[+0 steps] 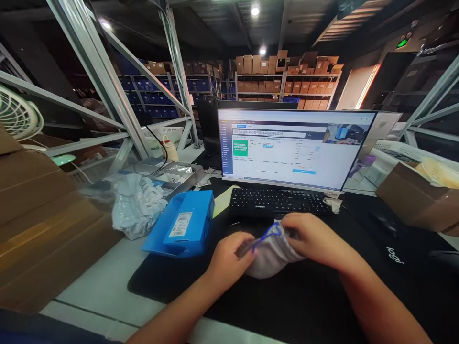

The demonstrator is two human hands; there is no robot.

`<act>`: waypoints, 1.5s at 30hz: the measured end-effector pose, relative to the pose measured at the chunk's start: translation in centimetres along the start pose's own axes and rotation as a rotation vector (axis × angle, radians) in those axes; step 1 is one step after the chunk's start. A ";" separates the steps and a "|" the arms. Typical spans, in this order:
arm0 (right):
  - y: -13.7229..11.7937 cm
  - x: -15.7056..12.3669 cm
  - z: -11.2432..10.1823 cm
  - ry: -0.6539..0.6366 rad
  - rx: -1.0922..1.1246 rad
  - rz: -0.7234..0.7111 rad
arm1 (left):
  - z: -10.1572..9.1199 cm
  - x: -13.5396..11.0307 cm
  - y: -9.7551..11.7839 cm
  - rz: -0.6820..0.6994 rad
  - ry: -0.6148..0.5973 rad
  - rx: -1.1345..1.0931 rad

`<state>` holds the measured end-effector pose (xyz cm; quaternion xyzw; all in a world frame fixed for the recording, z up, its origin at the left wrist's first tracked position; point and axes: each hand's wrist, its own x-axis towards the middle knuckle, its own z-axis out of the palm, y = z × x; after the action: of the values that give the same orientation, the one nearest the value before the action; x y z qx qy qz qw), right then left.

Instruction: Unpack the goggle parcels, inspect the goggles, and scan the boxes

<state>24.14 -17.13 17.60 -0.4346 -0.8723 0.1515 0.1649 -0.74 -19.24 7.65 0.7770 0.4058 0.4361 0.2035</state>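
Across the pale table (107,277) spreads a black mat (172,284), with a lit monitor (287,153) standing at its far side. Below the screen lies a black keyboard (279,201); toward the left, a crumpled plastic bag (138,205) sits just beside a blue box (190,220), which rests at the mat's left side, its white label (180,224) facing up. Nearer the person, over the mat and in front of the keyboard, both hands are clamped on a small grey pouch (268,263): the left hand (229,258) pinches its left edge, while the right hand (310,239) grips the rim opposite. Smallest of all, a thin blue cord (267,234) loops along the pouch's upper edge, between the hands.
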 end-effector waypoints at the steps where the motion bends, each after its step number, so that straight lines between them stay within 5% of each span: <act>1: 0.7 -0.3 -0.7 0.058 0.040 0.016 | -0.1 0.1 0.0 -0.057 0.038 -0.049; 7: 3.4 -1.0 -2.9 0.358 0.237 0.133 | 0.4 0.8 -1.0 -0.280 0.045 -0.494; 15: 3.1 1.4 -0.6 0.160 0.570 0.004 | 0.1 1.1 -1.3 -0.447 0.331 -0.636; 22: 3.4 0.7 -1.7 0.055 0.654 0.085 | -0.4 1.1 -2.2 -0.498 0.285 -0.764; 28: 7.0 -1.8 -5.2 0.112 0.580 0.215 | -0.2 1.2 -2.0 -0.502 0.445 -0.803; 32: 9.9 -5.7 -8.6 0.328 0.637 0.356 | -0.1 1.1 -2.0 -0.558 0.413 -0.767; 36: 11.6 -8.9 -10.6 0.616 0.699 0.530 | -0.5 1.3 -1.3 -0.503 0.164 -0.620; 40: 11.7 -8.5 -10.5 0.685 0.802 0.520 | 0.0 0.8 -0.4 -0.201 -0.203 -0.013; 43: 11.1 -6.3 -9.2 0.558 0.895 0.439 | 1.2 -0.3 -0.4 -0.061 -0.183 0.539; 45: 10.7 -4.5 -8.1 0.455 0.967 0.398 | 1.7 -1.0 -0.4 -0.003 -0.111 0.716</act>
<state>37.67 -13.59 19.81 -0.4873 -0.5475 0.4642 0.4973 0.21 -19.75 5.91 0.8208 0.5225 0.2233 -0.0590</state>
